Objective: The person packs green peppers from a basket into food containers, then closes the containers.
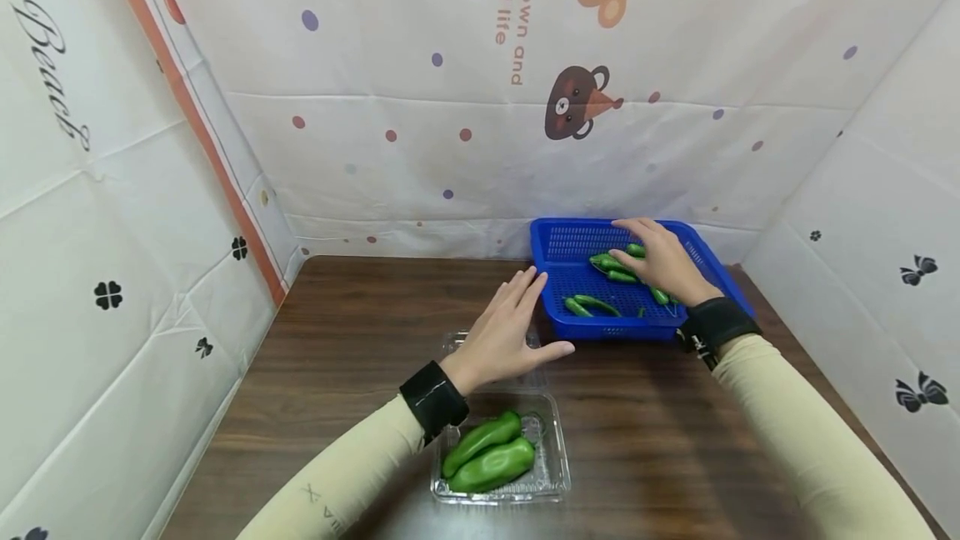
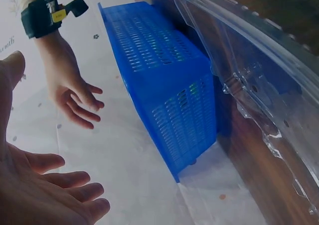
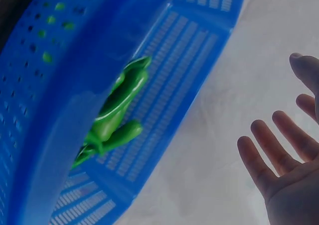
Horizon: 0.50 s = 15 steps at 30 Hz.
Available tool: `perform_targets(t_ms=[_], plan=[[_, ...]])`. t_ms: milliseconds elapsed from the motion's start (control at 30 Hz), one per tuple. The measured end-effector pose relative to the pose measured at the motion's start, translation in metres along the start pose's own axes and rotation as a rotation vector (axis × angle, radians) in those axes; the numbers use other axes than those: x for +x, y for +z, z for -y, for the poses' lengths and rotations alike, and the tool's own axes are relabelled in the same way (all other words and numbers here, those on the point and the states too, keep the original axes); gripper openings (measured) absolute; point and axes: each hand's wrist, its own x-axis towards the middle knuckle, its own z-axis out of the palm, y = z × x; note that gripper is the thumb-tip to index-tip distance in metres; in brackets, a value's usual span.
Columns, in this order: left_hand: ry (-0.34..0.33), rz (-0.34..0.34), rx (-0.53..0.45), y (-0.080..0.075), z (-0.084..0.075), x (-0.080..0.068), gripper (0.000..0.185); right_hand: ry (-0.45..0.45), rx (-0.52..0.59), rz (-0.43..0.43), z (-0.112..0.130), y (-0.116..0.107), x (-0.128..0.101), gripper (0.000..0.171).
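Note:
A blue mesh basket [image 1: 573, 247] stands at the table's back right and holds several slim green peppers [image 1: 596, 304]. My right hand [image 1: 651, 255] hovers over them with fingers spread and nothing in it. In the right wrist view the fingers [image 3: 279, 158] are straight, apart from the peppers [image 3: 117, 113] in the basket [image 3: 60, 135]. My left hand [image 1: 517, 319] is open, palm down, above the raised lid [image 1: 456, 344] of a clear plastic box [image 1: 553, 461]. Two fat green peppers [image 1: 491, 452] lie in that box. The left wrist view shows both open hands [image 2: 47, 195], the basket [image 2: 164, 85] and the lid [image 2: 249, 80].
The dark wooden table [image 1: 360, 332] is walled by a patterned white cloth [image 1: 450, 107] at the back and on both sides. The clear box sits near the front edge, the basket against the back right corner.

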Motion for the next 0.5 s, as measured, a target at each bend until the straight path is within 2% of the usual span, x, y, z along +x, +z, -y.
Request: perform_targets(t_ms=[233,500], plan=[[-0.006,0.017,-0.003,0.003,-0.003,0.005,0.102,0.101,-0.018,0.062,-0.025,-0.001,0.002,0.049],[-0.009,0.030,-0.006,0.005,-0.003,0.007,0.101,0.203,-0.021,0.186,-0.042,-0.003,-0.001,0.051]])
